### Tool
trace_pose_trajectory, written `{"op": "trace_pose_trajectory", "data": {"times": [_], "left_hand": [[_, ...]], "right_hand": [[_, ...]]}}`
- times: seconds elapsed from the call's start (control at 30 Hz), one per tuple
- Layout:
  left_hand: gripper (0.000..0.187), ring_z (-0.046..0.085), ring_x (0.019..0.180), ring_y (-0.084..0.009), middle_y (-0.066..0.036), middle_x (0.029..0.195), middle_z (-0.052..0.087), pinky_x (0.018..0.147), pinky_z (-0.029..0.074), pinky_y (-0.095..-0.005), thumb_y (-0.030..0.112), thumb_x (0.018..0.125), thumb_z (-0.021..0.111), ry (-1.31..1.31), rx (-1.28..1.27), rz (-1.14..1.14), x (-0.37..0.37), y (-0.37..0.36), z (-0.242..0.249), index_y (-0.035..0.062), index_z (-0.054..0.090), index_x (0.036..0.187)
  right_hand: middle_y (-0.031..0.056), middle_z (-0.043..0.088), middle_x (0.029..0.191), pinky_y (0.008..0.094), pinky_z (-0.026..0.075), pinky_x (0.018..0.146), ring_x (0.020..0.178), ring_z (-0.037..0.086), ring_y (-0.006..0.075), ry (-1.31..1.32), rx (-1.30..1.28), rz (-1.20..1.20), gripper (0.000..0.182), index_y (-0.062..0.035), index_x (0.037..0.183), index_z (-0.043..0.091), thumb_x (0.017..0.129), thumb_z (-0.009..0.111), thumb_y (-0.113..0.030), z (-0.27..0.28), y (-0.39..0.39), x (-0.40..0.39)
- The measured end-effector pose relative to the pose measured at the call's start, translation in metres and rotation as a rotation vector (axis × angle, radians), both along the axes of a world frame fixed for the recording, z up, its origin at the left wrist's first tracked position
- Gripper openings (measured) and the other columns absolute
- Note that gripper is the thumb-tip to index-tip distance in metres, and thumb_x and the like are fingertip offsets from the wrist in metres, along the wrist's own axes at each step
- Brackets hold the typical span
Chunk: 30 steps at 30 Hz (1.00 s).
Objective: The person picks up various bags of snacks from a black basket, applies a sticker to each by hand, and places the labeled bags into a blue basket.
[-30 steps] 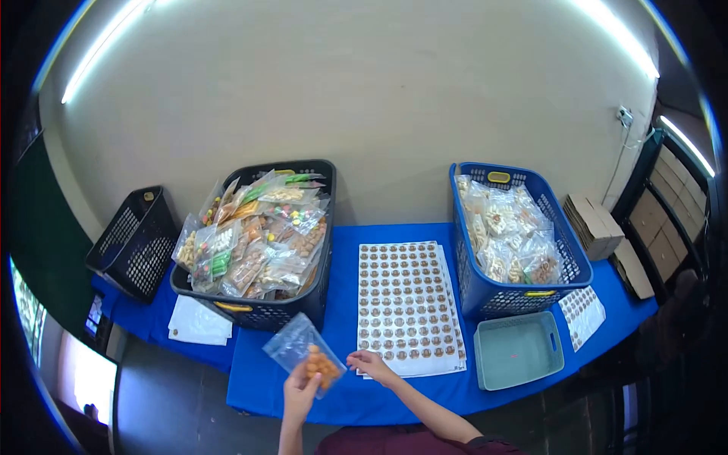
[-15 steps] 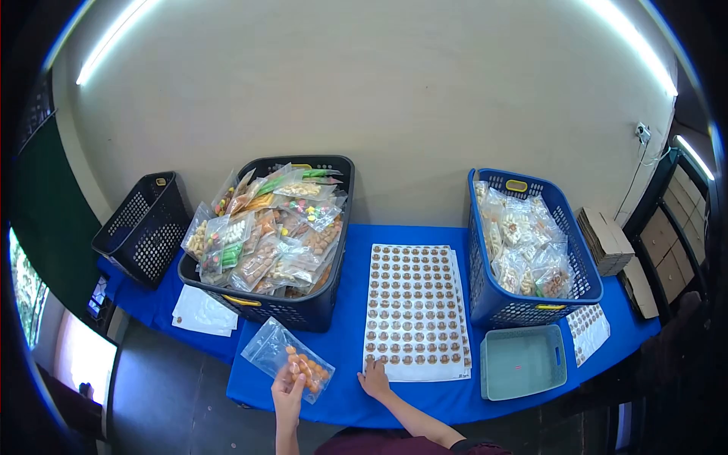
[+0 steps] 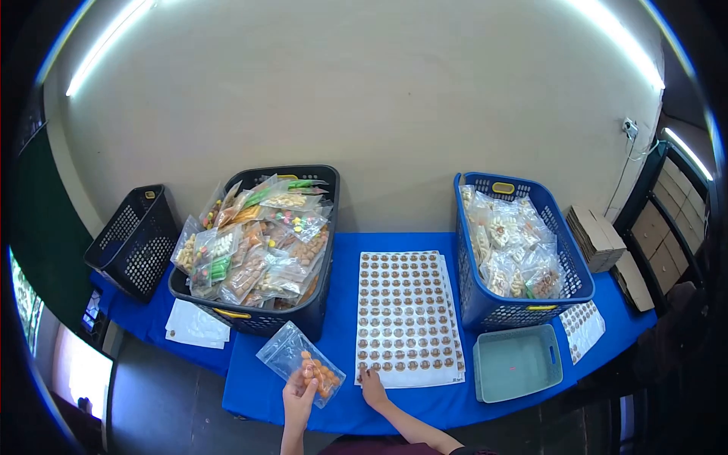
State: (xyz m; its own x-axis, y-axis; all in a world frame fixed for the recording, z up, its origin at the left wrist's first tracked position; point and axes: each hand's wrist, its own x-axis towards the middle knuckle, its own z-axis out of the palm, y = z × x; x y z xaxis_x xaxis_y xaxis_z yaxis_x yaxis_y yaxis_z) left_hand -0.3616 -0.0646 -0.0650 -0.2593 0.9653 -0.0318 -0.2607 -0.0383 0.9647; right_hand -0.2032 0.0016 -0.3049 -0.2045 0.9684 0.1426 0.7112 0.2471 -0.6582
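My left hand (image 3: 298, 400) pinches a clear zip bag (image 3: 284, 350) by its lower side; round orange-brown snack balls (image 3: 322, 377) lie in the bag's lower part. The bag is tilted above the table's front edge, left of a white sheet of round brown stickers (image 3: 402, 315). At that sheet's lower-left corner, the fingers of my right hand (image 3: 372, 390) are closed together on the corner sticker area. Whether the sticker is lifted there is too small to tell. Another sheet shows beneath the top one along its right edge.
A black basket (image 3: 265, 324) heaped with bagged snacks stands behind the bag. A blue basket (image 3: 523, 312) of bagged pale snacks is at right, with a grey-green tray (image 3: 516, 368) before it. Another black basket (image 3: 144, 258), cardboard (image 3: 599, 235) and loose sheets (image 3: 197, 324) lie around.
The view has shifted slightly. My left hand has brought the bag a little rightward, nearer the sticker sheet. My right hand stays at the sheet's lower-left corner, its fingers drawn closer together.
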Motion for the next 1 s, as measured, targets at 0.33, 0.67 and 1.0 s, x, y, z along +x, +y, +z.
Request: {"op": "trace_pose_trajectory", "data": {"times": [0.33, 0.67, 1.0], "left_hand": [[0.035, 0.053, 0.102, -0.0156, -0.011, 0.112, 0.054, 0.088, 0.041, -0.0268, -0.002, 0.083, 0.053, 0.021, 0.002, -0.074, 0.008, 0.009, 0.000, -0.0065, 0.045, 0.116], [0.034, 0.053, 0.100, -0.0153, -0.010, 0.110, 0.054, 0.087, 0.042, -0.0264, -0.002, 0.083, 0.053, 0.034, 0.008, -0.046, -0.003, 0.012, -0.005, -0.0058, 0.045, 0.116], [0.031, 0.055, 0.097, -0.0148, -0.010, 0.106, 0.056, 0.083, 0.044, -0.0257, -0.002, 0.083, 0.053, 0.033, 0.058, -0.003, -0.012, 0.017, 0.004, -0.0053, 0.046, 0.113]], "right_hand": [[0.0197, 0.046, 0.091, 0.0398, 0.043, 0.072, 0.082, 0.051, 0.0350, 0.082, -0.125, -0.006, 0.024, -0.0039, 0.096, 0.054, 0.073, 0.051, 0.001, -0.001, 0.018, 0.003], [0.0126, 0.048, 0.086, 0.0363, 0.044, 0.072, 0.080, 0.052, 0.0282, 0.137, -0.251, 0.019, 0.019, -0.0056, 0.088, 0.053, 0.070, 0.059, -0.003, 0.001, 0.020, 0.011], [0.0057, 0.051, 0.083, 0.0274, 0.042, 0.066, 0.076, 0.051, 0.0152, 0.531, -0.459, 0.016, 0.012, -0.0063, 0.079, 0.052, 0.075, 0.063, -0.008, -0.016, 0.020, 0.016]]}}
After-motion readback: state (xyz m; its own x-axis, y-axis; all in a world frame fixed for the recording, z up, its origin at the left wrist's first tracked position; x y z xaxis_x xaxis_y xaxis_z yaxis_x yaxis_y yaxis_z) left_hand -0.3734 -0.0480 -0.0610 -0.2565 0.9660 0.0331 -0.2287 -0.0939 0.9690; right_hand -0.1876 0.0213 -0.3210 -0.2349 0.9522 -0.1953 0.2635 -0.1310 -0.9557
